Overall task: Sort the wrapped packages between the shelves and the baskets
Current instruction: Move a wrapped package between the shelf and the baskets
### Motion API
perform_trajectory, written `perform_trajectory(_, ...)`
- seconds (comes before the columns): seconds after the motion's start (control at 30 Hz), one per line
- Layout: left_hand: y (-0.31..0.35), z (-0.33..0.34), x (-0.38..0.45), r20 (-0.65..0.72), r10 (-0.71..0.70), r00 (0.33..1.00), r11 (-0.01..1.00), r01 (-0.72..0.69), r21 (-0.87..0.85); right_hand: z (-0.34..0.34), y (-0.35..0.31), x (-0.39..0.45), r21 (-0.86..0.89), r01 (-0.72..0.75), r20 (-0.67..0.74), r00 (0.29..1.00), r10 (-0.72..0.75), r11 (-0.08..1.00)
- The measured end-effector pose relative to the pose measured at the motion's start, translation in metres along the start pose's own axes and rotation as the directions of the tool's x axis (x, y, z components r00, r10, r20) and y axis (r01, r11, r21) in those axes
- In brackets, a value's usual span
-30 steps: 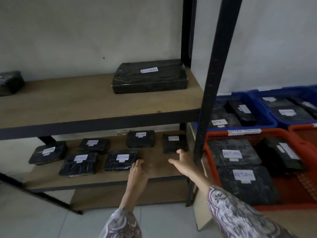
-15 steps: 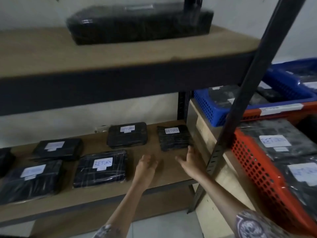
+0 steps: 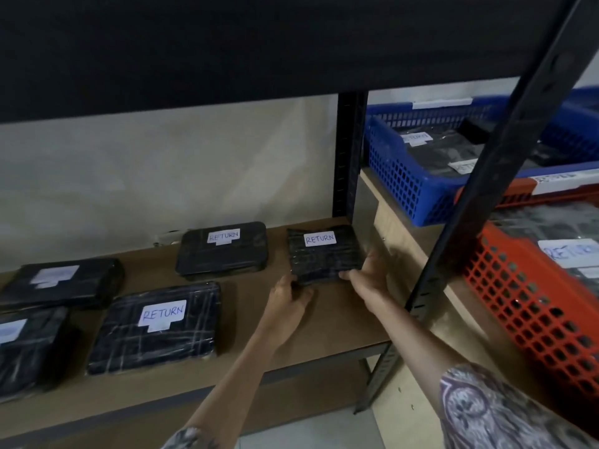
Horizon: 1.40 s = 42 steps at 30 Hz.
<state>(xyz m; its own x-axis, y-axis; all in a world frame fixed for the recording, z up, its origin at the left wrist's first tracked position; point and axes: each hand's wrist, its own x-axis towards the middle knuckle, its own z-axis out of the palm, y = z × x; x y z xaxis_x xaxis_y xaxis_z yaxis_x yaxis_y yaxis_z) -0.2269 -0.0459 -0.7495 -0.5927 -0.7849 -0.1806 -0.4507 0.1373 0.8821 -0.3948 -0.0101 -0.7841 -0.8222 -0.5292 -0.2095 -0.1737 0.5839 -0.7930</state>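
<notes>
A person's right hand (image 3: 368, 280) and left hand (image 3: 287, 296) grasp the near corners of a small wrapped package (image 3: 324, 254) at centre frame, fingers curled round its front edge, apparently to slide it off the lower shelf (image 3: 324, 325). The package, labelled RETURN, lies just beyond both hands, tucked against the rear upright (image 3: 350, 157) (likely why it is taken from the front). Left of it sits a second RETURN package (image 3: 223, 251), with a plaid-wrapped package (image 3: 155, 325) at lower left. At right, past the slanting front post (image 3: 479, 196), an orange basket (image 3: 534, 306) holds a package whose label appears to read RETURN, a probable destination; a blue basket (image 3: 405, 176) sits above it.
</notes>
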Motion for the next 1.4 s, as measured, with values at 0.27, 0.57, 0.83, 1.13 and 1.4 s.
perform_trajectory(0.27,-0.002,-0.001,0.013,-0.088,-0.072,0.994,0.976,0.053,-0.211,-0.011,0.006,-0.017,0.255,0.044,-0.034,0.999,-0.036,0.966)
perform_trajectory(0.57,-0.009,0.004,0.015,-0.121,-0.054,0.991,0.991,0.038,-0.129,-0.010,0.007,-0.025,0.227,0.091,-0.048,0.995,-0.082,0.970)
perform_trajectory(0.83,-0.006,0.007,0.008,-0.099,-0.019,0.995,0.984,0.002,-0.176,-0.010,0.001,-0.018,0.179,0.115,-0.090,0.991,-0.100,0.977)
perform_trajectory(1.13,0.015,-0.069,-0.040,-0.185,0.110,0.977,0.983,-0.134,-0.124,-0.005,-0.025,-0.070,0.143,0.277,-0.031,0.961,-0.276,0.950)
perform_trajectory(1.4,-0.049,-0.155,-0.113,-0.584,0.054,0.810,0.959,0.120,0.255,0.051,-0.077,-0.144,0.230,0.315,0.200,0.911,-0.361,0.921)
